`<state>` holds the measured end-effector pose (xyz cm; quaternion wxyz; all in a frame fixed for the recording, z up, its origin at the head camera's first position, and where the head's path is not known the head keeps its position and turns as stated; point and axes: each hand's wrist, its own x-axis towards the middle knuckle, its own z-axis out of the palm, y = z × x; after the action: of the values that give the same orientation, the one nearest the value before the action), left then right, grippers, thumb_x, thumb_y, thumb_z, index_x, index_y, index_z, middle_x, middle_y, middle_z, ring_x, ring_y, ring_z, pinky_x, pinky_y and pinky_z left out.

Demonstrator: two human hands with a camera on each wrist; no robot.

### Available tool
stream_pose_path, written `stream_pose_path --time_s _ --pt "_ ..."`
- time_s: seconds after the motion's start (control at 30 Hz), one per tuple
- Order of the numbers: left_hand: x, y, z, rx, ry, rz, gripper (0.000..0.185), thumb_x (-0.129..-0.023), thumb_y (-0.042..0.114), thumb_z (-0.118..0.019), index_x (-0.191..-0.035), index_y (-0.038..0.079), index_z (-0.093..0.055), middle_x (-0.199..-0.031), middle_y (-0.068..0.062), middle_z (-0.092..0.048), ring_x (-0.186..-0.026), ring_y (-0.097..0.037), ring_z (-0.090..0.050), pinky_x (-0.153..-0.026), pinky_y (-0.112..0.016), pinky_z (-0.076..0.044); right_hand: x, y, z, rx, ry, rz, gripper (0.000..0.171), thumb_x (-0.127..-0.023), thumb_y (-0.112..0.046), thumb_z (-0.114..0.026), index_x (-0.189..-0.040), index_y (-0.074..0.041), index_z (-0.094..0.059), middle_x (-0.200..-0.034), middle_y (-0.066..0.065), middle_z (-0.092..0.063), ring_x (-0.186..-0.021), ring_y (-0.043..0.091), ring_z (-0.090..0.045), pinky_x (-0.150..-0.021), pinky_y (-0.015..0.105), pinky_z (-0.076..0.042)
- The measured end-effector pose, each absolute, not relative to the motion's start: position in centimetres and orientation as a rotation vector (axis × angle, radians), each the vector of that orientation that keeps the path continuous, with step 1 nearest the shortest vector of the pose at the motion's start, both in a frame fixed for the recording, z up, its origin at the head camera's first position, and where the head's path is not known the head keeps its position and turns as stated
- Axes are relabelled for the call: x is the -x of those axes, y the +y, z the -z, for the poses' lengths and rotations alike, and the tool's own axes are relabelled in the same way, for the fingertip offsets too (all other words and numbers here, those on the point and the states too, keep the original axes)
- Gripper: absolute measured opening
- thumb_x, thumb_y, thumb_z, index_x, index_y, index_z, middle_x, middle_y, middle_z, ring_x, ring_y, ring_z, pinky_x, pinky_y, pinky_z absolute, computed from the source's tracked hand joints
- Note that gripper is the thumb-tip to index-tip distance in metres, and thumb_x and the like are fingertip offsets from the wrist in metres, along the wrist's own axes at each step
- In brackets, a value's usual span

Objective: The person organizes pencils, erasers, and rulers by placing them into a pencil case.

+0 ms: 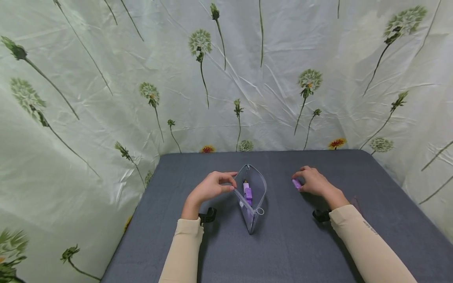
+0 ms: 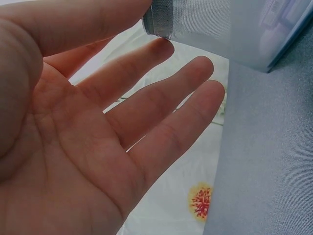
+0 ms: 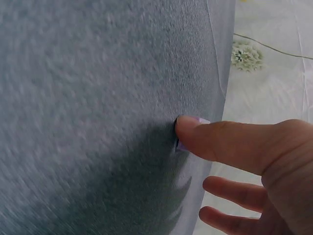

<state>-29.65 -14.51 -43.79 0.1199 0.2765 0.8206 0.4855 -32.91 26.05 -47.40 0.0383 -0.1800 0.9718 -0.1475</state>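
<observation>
on the left of the grey table (image 1: 290, 243), the left hand (image 1: 211, 188) pinches the left rim of a clear mesh pouch (image 1: 252, 198) between thumb and forefinger, pulling its zipped mouth open; the other fingers (image 2: 161, 105) stretch out loose and straight. the left wrist view shows only that pinched corner of mesh (image 2: 195, 22) up close and the open palm (nothing of the pouch's inside), while the head view looks straight down into it: purple pieces (image 1: 248, 192) lie inside, toward the far end, and i cannot tell exactly how many. the pouch stands on its edge at the middle of the table, its narrow end pointing near, with a zip ring (image 1: 260, 211) on its right side. to the right, well apart from the pouch, the right hand (image 1: 313, 181) curls over a small purple piece (image 1: 296, 183) lying on the cloth, fingertips gripping it. the right wrist view shows just a finger (image 3: 215, 139) covering that piece (image 3: 201, 120), a sliver of lilac peeking out. floral sheeting (image 1: 106, 78) hangs behind and on both sides.
</observation>
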Motion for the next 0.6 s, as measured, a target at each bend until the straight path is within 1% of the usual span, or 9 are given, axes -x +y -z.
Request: stream_pose_path --time_s 0.27,0.47,0.6 --pt "29.6 -14.5 43.9 -0.802 2.415 -1.396 0.013 -0.097 0.011 -0.069 -0.093 0.021 -0.076 -0.149 -0.001 -0.052 -0.136 -0.018 -0.048 -0.095 -0.038 -0.051 32.1 25.5 47.6 0.520 2.987 0.438 0.040 -0.081 -0.016 -0.085 -0.119 -0.010 -0.073 -0.137 0.032 -0.048 -0.123 0.058 -0.043 -0.086 0.070 -0.044" --pt "29.5 -14.5 43.9 -0.793 2.414 -1.400 0.012 -0.096 0.009 -0.069 -0.095 0.018 -0.077 -0.148 0.000 -0.052 -0.136 -0.018 -0.049 -0.093 -0.038 -0.052 31.2 24.7 46.9 0.510 3.001 0.453 0.036 -0.084 -0.020 -0.083 -0.117 -0.009 -0.072 -0.141 0.031 -0.045 -0.127 0.056 -0.040 -0.090 0.071 -0.041" --pt "29.5 -14.5 43.7 -0.803 2.413 -1.400 0.010 -0.097 0.008 -0.068 -0.097 0.013 -0.077 -0.148 -0.002 -0.052 -0.135 -0.019 -0.050 -0.093 -0.038 -0.052 30.9 24.1 46.1 0.526 3.051 0.455 0.035 -0.082 -0.022 -0.084 -0.113 -0.009 -0.073 -0.141 0.031 -0.046 -0.127 0.055 -0.041 -0.089 0.072 -0.040"
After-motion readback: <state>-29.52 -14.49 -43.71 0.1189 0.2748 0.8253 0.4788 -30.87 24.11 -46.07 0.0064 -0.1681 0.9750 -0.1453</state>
